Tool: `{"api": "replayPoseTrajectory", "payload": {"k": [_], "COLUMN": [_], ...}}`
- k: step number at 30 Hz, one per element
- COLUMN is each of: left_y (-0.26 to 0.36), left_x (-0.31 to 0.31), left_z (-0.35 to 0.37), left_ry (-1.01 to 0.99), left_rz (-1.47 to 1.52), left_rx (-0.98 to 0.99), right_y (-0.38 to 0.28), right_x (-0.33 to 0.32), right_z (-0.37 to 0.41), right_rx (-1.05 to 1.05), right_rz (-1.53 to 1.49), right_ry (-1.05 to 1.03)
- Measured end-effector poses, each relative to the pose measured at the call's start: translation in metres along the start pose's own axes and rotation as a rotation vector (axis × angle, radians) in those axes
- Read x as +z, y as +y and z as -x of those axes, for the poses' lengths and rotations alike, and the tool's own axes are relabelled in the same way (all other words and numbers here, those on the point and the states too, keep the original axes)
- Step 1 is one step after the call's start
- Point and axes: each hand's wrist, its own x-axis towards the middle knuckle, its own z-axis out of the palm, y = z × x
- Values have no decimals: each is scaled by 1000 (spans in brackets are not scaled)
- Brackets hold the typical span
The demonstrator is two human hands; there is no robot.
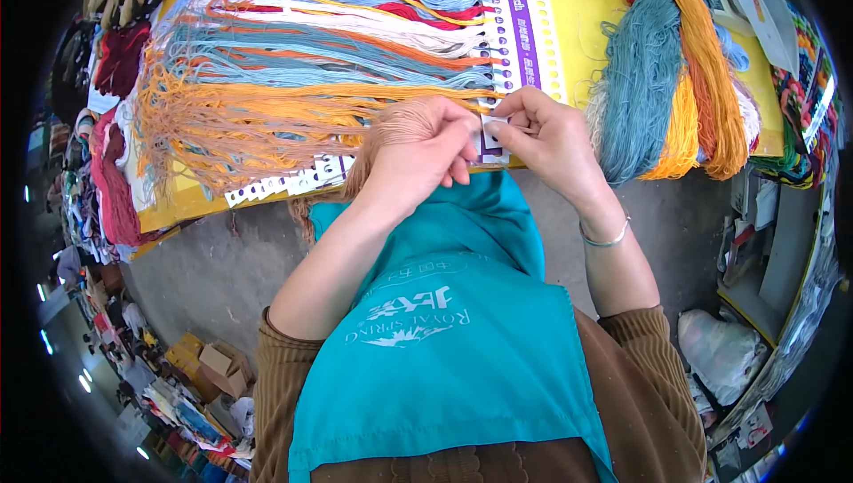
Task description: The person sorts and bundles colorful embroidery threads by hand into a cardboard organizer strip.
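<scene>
A white and purple punched thread card (520, 12) lies on the table, with bundles of embroidery thread (329, 56) looped through its holes and spread to the left. The colours run through blue, red, white, orange and tan. My left hand (422, 141) is closed in a pinch at the card's near end, over the tan and orange strands; what its fingertips hold is hidden. My right hand (546, 136) pinches the near end of the card between thumb and forefinger. Both hands' fingertips almost meet there.
Thick thread hanks (644, 83) in teal, yellow and orange lie to the right on the yellow table (573, 56). Several more white punched cards (284, 183) stick out under the strands. Dark red hanks (120, 61) hang at the left. A cardboard box (222, 367) stands on the floor.
</scene>
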Motion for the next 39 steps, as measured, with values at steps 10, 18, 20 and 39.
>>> {"api": "replayPoseTrajectory", "payload": {"k": [10,18,20,39], "left_y": [20,10,12,34], "left_x": [5,7,1,-140], "left_z": [-6,-18,-15,36], "left_ry": [-134,-163,-181,226], "left_rz": [-293,-289,59,816], "left_rx": [-31,65,-145,172], "right_y": [-1,-2,2,-5], "right_x": [-4,-8,-7,-2], "right_z": [-8,-6,-8,-6], "right_rx": [50,64,43,66], "right_rz": [-149,-333,-243,-111], "right_ry": [-57,-101,-92,-56]}}
